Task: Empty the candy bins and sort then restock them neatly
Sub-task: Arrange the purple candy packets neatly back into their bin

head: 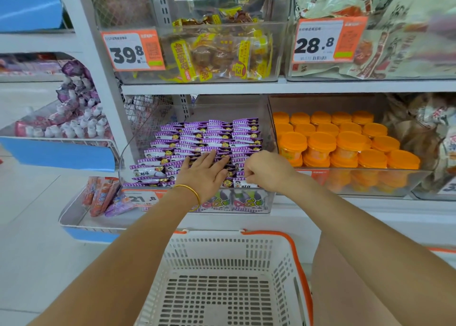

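A clear plastic bin [128, 153] on the middle shelf holds neat rows of purple candy packets [209, 136]. My left hand [204, 170], with a gold bangle at the wrist, lies flat on the front rows with its fingers straight. To its right, my right hand [266, 170] has its fingers curled down over a purple packet [246, 184] at the bin's front edge and grips it. A white plastic basket [222, 251] with an orange rim stands below my arms with nothing in it.
Next to the purple bin on the right is a bin of orange-lidded jelly cups [345, 140]. The shelf above carries bins of yellow snack packs [217, 54] and pale bags [385, 29]. Left racks hold purple bottles [74, 118] and pouches [101, 197].
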The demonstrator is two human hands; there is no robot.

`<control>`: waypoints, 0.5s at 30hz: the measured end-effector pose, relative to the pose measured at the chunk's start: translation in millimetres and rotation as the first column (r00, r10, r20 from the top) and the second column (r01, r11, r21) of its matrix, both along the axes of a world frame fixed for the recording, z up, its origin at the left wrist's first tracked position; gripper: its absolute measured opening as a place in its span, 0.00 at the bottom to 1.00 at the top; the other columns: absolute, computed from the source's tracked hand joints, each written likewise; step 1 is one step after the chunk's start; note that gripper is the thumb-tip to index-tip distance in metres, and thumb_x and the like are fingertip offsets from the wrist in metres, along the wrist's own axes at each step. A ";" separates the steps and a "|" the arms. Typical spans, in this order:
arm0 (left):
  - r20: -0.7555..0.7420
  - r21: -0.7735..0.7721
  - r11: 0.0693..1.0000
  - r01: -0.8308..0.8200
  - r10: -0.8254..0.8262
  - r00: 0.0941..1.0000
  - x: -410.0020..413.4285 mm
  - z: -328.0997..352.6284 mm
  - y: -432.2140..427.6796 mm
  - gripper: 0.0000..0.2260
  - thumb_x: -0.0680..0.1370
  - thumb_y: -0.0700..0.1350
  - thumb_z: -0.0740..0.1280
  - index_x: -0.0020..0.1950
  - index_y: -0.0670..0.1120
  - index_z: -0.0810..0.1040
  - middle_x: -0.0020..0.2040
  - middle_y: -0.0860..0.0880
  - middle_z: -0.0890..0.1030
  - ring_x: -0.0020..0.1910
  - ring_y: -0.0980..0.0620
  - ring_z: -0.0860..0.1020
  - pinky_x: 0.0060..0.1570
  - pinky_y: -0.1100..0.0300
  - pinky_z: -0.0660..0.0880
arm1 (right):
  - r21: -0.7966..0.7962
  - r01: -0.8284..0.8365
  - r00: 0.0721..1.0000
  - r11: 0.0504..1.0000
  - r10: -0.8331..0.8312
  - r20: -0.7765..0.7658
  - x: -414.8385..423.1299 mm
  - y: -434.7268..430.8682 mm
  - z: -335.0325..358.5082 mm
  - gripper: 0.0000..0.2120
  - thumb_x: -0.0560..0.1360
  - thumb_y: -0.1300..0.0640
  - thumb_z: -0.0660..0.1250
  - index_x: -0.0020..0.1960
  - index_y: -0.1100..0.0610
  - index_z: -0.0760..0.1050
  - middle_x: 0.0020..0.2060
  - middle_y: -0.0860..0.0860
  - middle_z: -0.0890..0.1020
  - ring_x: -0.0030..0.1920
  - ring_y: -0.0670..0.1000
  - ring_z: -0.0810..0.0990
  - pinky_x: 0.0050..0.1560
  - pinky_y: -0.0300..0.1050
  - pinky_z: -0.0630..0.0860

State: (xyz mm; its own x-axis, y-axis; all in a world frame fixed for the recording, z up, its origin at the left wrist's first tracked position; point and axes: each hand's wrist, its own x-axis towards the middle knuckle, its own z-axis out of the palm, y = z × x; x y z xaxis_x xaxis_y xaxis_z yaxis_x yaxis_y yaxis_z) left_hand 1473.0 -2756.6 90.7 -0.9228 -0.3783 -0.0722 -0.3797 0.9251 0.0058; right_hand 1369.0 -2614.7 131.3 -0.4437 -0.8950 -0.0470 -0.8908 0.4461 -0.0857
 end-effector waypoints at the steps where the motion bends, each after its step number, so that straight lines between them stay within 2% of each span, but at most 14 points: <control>1: -0.001 0.003 1.000 0.004 -0.004 1.000 0.1 0.2 0.3 0.22 0.82 0.56 0.41 0.77 0.59 0.46 0.79 0.52 0.45 0.77 0.52 0.46 0.74 0.42 0.44 | 0.012 0.006 1.000 1.000 -0.007 0.014 1.2 -0.3 0.5 0.06 0.77 0.58 0.65 0.41 0.53 0.74 0.39 0.50 0.76 0.42 0.50 0.75 0.41 0.45 0.72; 4: -0.072 0.004 1.000 0.014 -0.013 0.997 4.8 1.9 -0.4 0.22 0.82 0.56 0.43 0.77 0.58 0.49 0.79 0.52 0.49 0.77 0.52 0.47 0.75 0.45 0.46 | -0.009 0.017 1.000 1.000 -0.017 -0.022 6.9 4.2 5.1 0.05 0.77 0.56 0.65 0.47 0.56 0.77 0.43 0.52 0.79 0.46 0.52 0.78 0.43 0.46 0.75; 7: -0.226 -0.053 0.997 -0.052 0.039 0.973 15.4 1.3 -5.3 0.22 0.82 0.56 0.44 0.77 0.56 0.53 0.78 0.51 0.53 0.77 0.51 0.49 0.75 0.46 0.47 | -0.220 -0.011 0.991 0.975 -0.019 -0.133 18.9 11.6 1.4 0.06 0.78 0.54 0.64 0.51 0.54 0.78 0.46 0.49 0.79 0.49 0.50 0.78 0.44 0.44 0.76; 8: -0.224 -0.056 0.996 -0.075 0.061 0.973 19.8 -0.5 -7.7 0.22 0.82 0.56 0.44 0.77 0.56 0.53 0.78 0.51 0.52 0.77 0.51 0.48 0.75 0.45 0.47 | -0.253 -0.038 0.990 0.967 0.003 -0.138 24.5 13.0 -2.2 0.06 0.78 0.53 0.63 0.50 0.53 0.78 0.46 0.49 0.79 0.49 0.50 0.78 0.43 0.44 0.76; 10: -0.153 -0.053 0.994 -0.093 0.084 0.985 29.9 -5.2 -11.8 0.23 0.82 0.58 0.42 0.77 0.57 0.51 0.79 0.51 0.51 0.77 0.50 0.48 0.74 0.44 0.46 | -0.221 -0.077 0.987 0.972 0.042 -0.157 32.4 11.5 -15.7 0.10 0.78 0.50 0.63 0.52 0.54 0.78 0.48 0.49 0.79 0.52 0.51 0.76 0.44 0.46 0.75; 12: -0.145 -0.068 0.994 -0.089 0.079 0.986 38.5 -8.3 -13.5 0.29 0.78 0.63 0.35 0.77 0.57 0.50 0.79 0.51 0.52 0.77 0.49 0.49 0.74 0.43 0.46 | -0.209 -0.050 0.976 0.977 0.004 -0.216 35.8 8.1 -33.1 0.13 0.78 0.48 0.63 0.55 0.55 0.78 0.50 0.51 0.79 0.56 0.53 0.74 0.48 0.47 0.74; 13: -0.172 -0.091 0.991 -0.093 0.076 0.982 41.2 -8.4 -14.4 0.33 0.74 0.64 0.32 0.77 0.57 0.50 0.78 0.51 0.53 0.77 0.49 0.50 0.74 0.44 0.47 | -0.227 -0.034 0.965 0.973 -0.028 -0.261 37.3 7.2 -40.0 0.13 0.77 0.47 0.64 0.53 0.55 0.79 0.49 0.50 0.80 0.55 0.53 0.74 0.49 0.47 0.74; 15: -0.215 -0.140 0.981 -0.131 0.099 0.972 45.6 -7.0 -17.0 0.37 0.71 0.63 0.29 0.77 0.56 0.51 0.78 0.50 0.54 0.77 0.48 0.51 0.74 0.44 0.46 | -0.284 -0.001 0.946 0.959 -0.091 -0.311 40.5 6.3 -46.8 0.10 0.70 0.48 0.73 0.42 0.54 0.82 0.39 0.48 0.81 0.46 0.52 0.78 0.42 0.45 0.74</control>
